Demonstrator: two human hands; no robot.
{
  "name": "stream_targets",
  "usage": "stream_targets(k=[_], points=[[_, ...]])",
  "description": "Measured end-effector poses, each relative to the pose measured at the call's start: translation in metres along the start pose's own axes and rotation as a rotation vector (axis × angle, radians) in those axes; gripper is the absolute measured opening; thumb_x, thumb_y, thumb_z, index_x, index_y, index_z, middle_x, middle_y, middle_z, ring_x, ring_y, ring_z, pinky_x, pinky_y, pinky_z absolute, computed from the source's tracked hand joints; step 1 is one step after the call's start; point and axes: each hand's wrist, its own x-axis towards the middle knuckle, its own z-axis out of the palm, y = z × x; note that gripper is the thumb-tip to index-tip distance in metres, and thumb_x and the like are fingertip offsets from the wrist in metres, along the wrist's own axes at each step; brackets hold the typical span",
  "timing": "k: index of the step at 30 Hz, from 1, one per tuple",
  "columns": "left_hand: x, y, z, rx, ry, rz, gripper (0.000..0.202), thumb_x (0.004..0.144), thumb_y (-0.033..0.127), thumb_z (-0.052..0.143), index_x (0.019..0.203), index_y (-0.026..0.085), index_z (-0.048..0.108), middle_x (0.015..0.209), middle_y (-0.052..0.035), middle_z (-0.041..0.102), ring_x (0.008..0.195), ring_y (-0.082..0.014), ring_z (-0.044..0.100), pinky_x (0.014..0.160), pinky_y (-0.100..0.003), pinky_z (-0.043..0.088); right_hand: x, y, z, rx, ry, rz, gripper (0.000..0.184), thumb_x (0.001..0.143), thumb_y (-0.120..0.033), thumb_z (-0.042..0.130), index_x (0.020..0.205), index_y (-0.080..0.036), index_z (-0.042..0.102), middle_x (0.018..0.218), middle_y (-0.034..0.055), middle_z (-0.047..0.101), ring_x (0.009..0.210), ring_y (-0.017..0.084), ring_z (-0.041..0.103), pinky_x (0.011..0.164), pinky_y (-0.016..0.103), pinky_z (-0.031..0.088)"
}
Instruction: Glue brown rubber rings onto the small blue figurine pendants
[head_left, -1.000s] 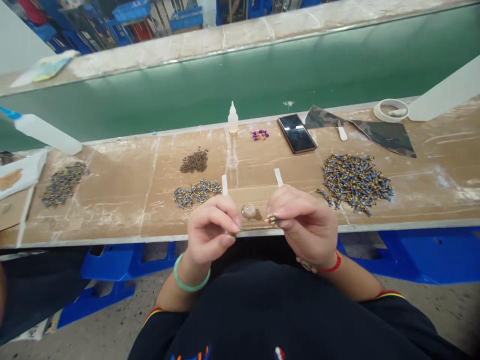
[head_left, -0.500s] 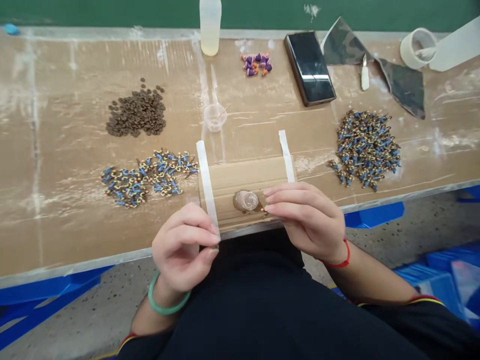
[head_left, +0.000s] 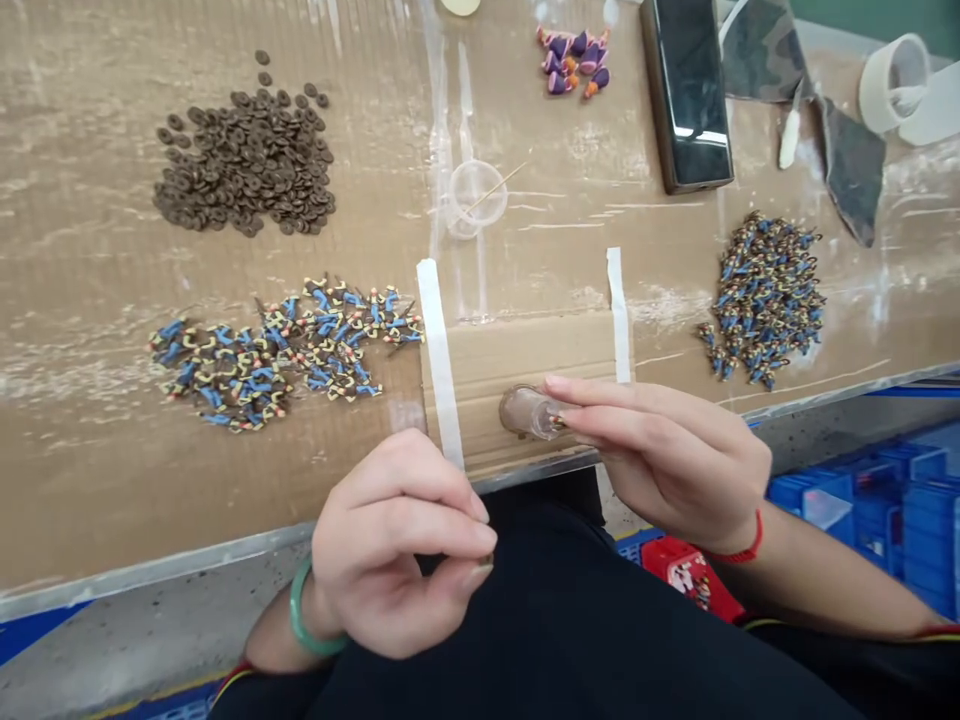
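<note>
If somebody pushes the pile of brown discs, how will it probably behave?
The brown discs would likely spread, as they lie loose and some sit apart. They should probably slide rather than roll, because they look flat. Each looks small and thin, so perhaps light.

From where I stand, I can read no lettering, label, brand, number or sign anywhere.
</note>
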Motion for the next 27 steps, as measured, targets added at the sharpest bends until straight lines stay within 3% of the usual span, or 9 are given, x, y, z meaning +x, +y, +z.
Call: stream_targets(k=[13, 17, 27], points=[[-0.0028, 0.0008, 0.0007, -0.038, -0.006, -0.014, 0.015, 0.103, 0.022, 0.068, 0.090, 0.014, 0.068, 0.081, -0.0023, 0.072, 0.070, -0.0096, 0.069, 0.066, -0.025, 0.057, 0.0066, -0.0073, -0.0035, -0.095, -0.005, -0.049, 0.034, 0.092, 0.011, 0.065, 0.110, -0.015, 0.076, 0.119, 0.0123, 0.081, 0.098, 0.022, 0.083, 0.078, 0.029, 0.073], [-0.0032, 0.0007, 0.0016, -0.039, 0.014, -0.019, 0.015, 0.102, 0.022, 0.069, 0.090, 0.014, 0.068, 0.081, -0.0021, 0.071, 0.071, -0.0090, 0.068, 0.066, -0.025, 0.058, 0.0067, -0.0073, -0.0051, -0.100, -0.043, -0.076, 0.032, 0.090, 0.014, 0.066, 0.109, -0.010, 0.076, 0.116, 0.0171, 0.081, 0.101, 0.023, 0.083, 0.081, 0.029, 0.072], [-0.0026, 0.0000, 0.0013, -0.051, 0.011, -0.022, 0.015, 0.103, 0.023, 0.068, 0.091, 0.014, 0.067, 0.081, -0.0022, 0.072, 0.071, -0.0091, 0.069, 0.066, -0.025, 0.057, 0.0060, -0.0085, -0.0060, -0.109, -0.058, -0.064, 0.033, 0.088, 0.016, 0.068, 0.110, -0.008, 0.077, 0.116, 0.0180, 0.081, 0.107, 0.022, 0.082, 0.090, 0.027, 0.070]])
